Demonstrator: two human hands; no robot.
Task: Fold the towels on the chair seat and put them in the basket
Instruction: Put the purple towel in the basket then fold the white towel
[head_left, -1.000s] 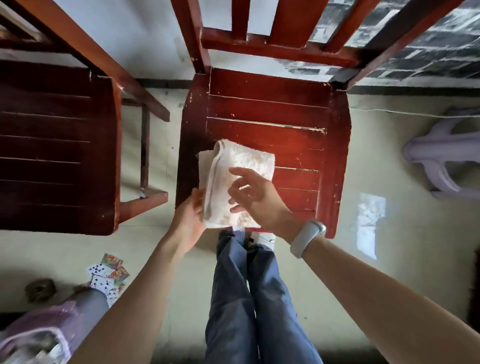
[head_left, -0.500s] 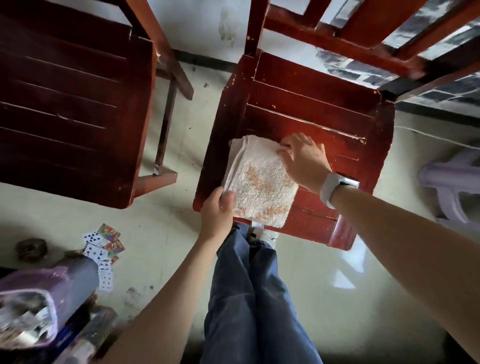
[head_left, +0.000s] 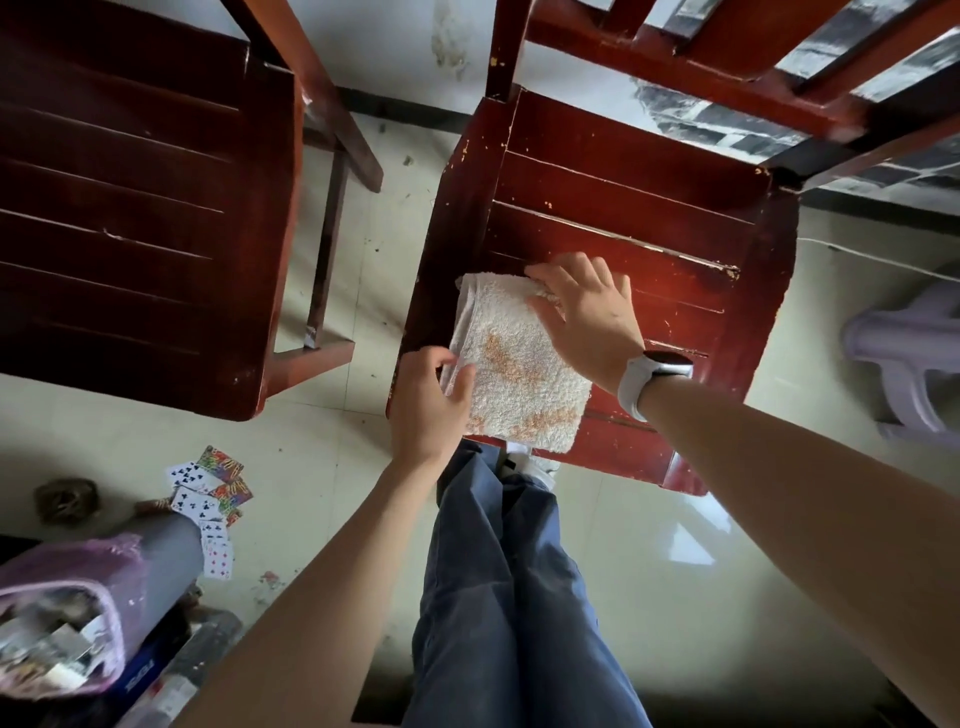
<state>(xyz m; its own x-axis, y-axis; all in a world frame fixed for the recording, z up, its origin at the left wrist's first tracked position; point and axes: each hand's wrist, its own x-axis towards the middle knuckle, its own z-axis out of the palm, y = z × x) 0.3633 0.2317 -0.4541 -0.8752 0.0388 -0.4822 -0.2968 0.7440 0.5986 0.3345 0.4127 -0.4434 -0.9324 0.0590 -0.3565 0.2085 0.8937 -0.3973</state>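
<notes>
Towel (head_left: 519, 374), white terry with orange blotches, lies folded at the red wooden chair seat's (head_left: 649, 208) 7 o'clock corner. Left hand (head_left: 428, 402) pinches its near-left edge; right hand (head_left: 584, 317) presses flat, fingers (head_left: 550, 273) straight. Playing cards (head_left: 210, 499) litter the tiled floor (head_left: 649, 571).

Nubbly terry-cloth towel (head_left: 519, 374), chair seat (head_left: 649, 208) — glossy, chipped wood
</notes>
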